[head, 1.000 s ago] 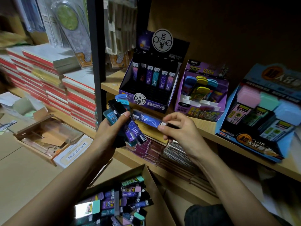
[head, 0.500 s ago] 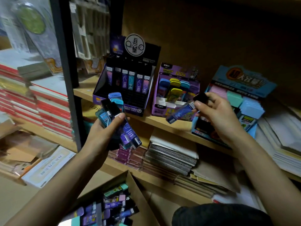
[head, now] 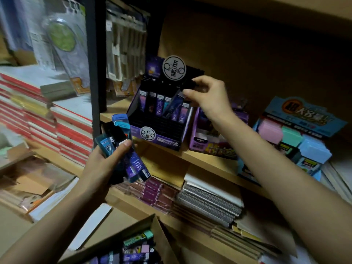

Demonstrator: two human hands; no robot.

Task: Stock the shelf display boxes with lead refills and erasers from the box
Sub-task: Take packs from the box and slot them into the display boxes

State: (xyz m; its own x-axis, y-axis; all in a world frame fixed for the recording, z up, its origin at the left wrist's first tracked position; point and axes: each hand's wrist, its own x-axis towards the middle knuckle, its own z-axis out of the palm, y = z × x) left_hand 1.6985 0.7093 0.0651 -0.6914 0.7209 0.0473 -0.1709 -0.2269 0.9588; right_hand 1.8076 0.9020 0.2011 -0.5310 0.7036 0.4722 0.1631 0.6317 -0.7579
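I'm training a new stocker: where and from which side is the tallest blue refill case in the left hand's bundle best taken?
Probably pinch the blue refill case by its free top end, coming from above. It sticks up past the others, while the thumb of the left hand clamps the bundle lower down.

Bare forearms (head: 276, 159); left hand (head: 101, 168), right hand (head: 211, 98)
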